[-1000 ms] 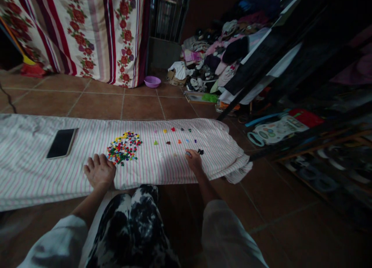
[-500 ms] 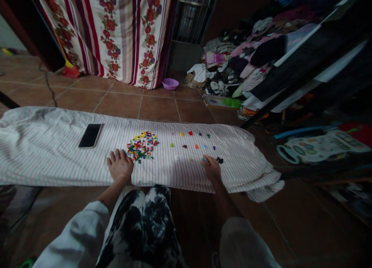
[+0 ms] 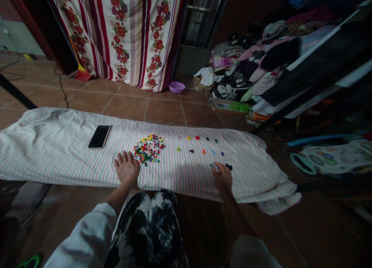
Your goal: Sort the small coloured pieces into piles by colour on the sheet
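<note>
My left hand (image 3: pixel 127 168) lies flat on the striped cloth, fingers spread, its fingertips beside a mixed heap of small coloured beads (image 3: pixel 149 148). Over to the right, my right hand (image 3: pixel 223 177) has its thumb and fingers pinched together at some small grey beads (image 3: pixel 214 166); whether one is between the fingertips is too small to tell. Little same-coloured groups sit in rows beyond it, among them red beads (image 3: pixel 197 137), orange beads (image 3: pixel 204 151), brown beads (image 3: pixel 191 151) and light green beads (image 3: pixel 178 149). Black beads (image 3: pixel 229 167) lie just right of my right fingers.
A phone (image 3: pixel 99 137) rests on the striped cloth (image 3: pixel 66 144) to the left. Beyond the cloth are a tiled floor, a purple basin (image 3: pixel 177 87), a floral curtain (image 3: pixel 119 39) and a heap of clothes (image 3: pixel 247 62). A colourful plastic toy (image 3: pixel 328 157) is at right.
The whole view has shifted, so everything appears farther right and slightly lower. More of the grey beads shows at my right fingertips. My left hand stays flat beside the heap.
</note>
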Available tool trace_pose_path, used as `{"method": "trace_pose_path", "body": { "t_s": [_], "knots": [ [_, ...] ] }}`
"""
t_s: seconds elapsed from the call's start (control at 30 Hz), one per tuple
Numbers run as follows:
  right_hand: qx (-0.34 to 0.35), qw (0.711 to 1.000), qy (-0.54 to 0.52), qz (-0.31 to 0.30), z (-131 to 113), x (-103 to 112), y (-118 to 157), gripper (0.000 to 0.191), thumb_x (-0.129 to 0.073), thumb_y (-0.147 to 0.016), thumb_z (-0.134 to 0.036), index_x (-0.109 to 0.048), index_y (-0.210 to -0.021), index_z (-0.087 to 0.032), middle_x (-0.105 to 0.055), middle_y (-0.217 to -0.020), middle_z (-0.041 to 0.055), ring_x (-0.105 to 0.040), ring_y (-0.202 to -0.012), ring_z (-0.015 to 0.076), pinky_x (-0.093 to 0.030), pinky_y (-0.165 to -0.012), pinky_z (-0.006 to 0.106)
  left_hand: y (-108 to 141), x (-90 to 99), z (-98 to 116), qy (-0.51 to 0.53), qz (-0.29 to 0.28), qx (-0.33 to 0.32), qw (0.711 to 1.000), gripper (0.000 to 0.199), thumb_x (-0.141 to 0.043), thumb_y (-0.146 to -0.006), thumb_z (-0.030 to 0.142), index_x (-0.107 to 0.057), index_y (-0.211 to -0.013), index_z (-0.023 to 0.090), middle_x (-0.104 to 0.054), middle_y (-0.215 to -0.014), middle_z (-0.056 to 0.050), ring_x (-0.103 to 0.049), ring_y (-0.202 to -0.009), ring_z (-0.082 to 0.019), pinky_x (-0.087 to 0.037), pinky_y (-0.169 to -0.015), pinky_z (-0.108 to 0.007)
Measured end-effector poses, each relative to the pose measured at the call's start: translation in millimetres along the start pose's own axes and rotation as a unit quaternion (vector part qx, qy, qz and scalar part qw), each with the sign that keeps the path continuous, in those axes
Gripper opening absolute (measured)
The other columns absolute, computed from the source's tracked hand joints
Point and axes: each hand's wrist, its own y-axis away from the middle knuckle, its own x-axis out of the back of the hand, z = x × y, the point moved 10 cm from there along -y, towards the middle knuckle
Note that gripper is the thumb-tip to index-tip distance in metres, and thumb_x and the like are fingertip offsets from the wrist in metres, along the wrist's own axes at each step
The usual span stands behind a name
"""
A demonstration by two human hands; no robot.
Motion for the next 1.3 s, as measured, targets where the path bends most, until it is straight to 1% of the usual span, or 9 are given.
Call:
{"method": "trace_pose_path", "body": {
  "t_s": [0.1,0.2,0.47,0.63,0.73,0.83,1.0,1.13,1.3],
  "knots": [
    [0.013,1.000,-0.008,0.024,-24,6,-5,0.035,-0.046,-0.083,-0.043,-0.067,-0.094,-0.018,-0.067,-0.097,0.0140,-0.060,-0.093,0.0261,-0.049,-0.082,0.041,0,-0.4,-1,-0.002,0.001,0.003,1.000,0.050,-0.031,-0.087,0.030,-0.052,-0.129,0.010,-0.047,-0.140,-0.018,-0.032,-0.136,-0.035,-0.022,-0.110,-0.054],
    [0.029,0.999,-0.026,-0.005,-59,-7,-13,0.036,-0.043,-0.086,-0.043,-0.067,-0.098,-0.019,-0.067,-0.099,0.0126,-0.060,-0.092,0.0243,-0.049,-0.083,0.039,0,-1.1,-1,-0.004,0.006,0.005,1.000,0.050,-0.031,-0.088,0.030,-0.052,-0.129,0.010,-0.047,-0.140,-0.018,-0.032,-0.136,-0.035,-0.022,-0.110,-0.054],
    [0.114,0.979,-0.135,-0.103,-178,-84,-27,0.029,-0.046,-0.089,-0.032,-0.070,-0.098,-0.020,-0.068,-0.097,0.0088,-0.060,-0.093,0.0213,-0.048,-0.088,0.036,0,-4.3,-3,0.005,0.001,0.008,1.000,0.051,-0.032,-0.087,0.029,-0.052,-0.129,0.009,-0.047,-0.141,-0.018,-0.032,-0.136,-0.035,-0.021,-0.111,-0.054],
    [0.172,0.954,-0.148,-0.195,-240,-136,-26,0.027,-0.047,-0.091,-0.027,-0.071,-0.102,-0.023,-0.067,-0.099,0.0068,-0.057,-0.096,0.0203,-0.046,-0.090,0.034,-1,-4.1,-2,-0.010,0.009,0.007,1.000,0.050,-0.033,-0.087,0.028,-0.052,-0.130,0.010,-0.047,-0.141,-0.017,-0.033,-0.136,-0.034,-0.023,-0.111,-0.053],
    [0.204,0.942,-0.134,-0.229,-268,-162,-31,0.026,-0.048,-0.091,-0.024,-0.072,-0.101,-0.024,-0.066,-0.102,0.0058,-0.053,-0.101,0.0205,-0.043,-0.094,0.035,-1,-5.1,-2,-0.016,0.012,0.006,1.000,0.050,-0.034,-0.087,0.028,-0.053,-0.130,0.011,-0.048,-0.141,-0.017,-0.033,-0.136,-0.033,-0.023,-0.111,-0.053],
    [0.212,0.937,-0.094,-0.263,-287,-188,-40,0.027,-0.047,-0.092,-0.024,-0.072,-0.102,-0.025,-0.066,-0.107,0.0054,-0.049,-0.106,0.0211,-0.039,-0.096,0.035,-1,-5.8,-3,-0.017,0.013,0.005,1.000,0.050,-0.035,-0.086,0.028,-0.053,-0.130,0.011,-0.048,-0.141,-0.017,-0.033,-0.136,-0.034,-0.024,-0.111,-0.053],
    [0.190,0.927,-0.006,-0.323,-302,-222,-55,0.030,-0.045,-0.093,-0.023,-0.072,-0.105,-0.027,-0.063,-0.114,0.0050,-0.042,-0.110,0.0229,-0.035,-0.096,0.036,-1,-5.9,-2,-0.022,0.016,0.002,1.000,0.050,-0.036,-0.087,0.028,-0.053,-0.130,0.011,-0.049,-0.140,-0.016,-0.034,-0.136,-0.034,-0.024,-0.111,-0.053],
    [0.180,0.920,0.040,-0.345,-303,-237,-60,0.031,-0.045,-0.092,-0.022,-0.074,-0.101,-0.031,-0.059,-0.121,0.0043,-0.038,-0.113,0.0246,-0.034,-0.094,0.038,-1,-5.8,-2,-0.032,0.021,-0.002,0.999,0.049,-0.036,-0.086,0.028,-0.053,-0.129,0.010,-0.048,-0.141,-0.017,-0.035,-0.135,-0.034,-0.025,-0.111,-0.053],
    [0.177,0.919,0.063,-0.347,-302,-249,-64,0.033,-0.045,-0.090,-0.020,-0.074,-0.101,-0.030,-0.059,-0.120,0.0050,-0.038,-0.112,0.0250,-0.034,-0.091,0.037,-1,-5.8,-1,-0.028,0.027,-0.006,0.999,0.049,-0.036,-0.086,0.028,-0.053,-0.129,0.010,-0.049,-0.140,-0.017,-0.035,-0.135,-0.034,-0.025,-0.111,-0.053]
  ]
}}
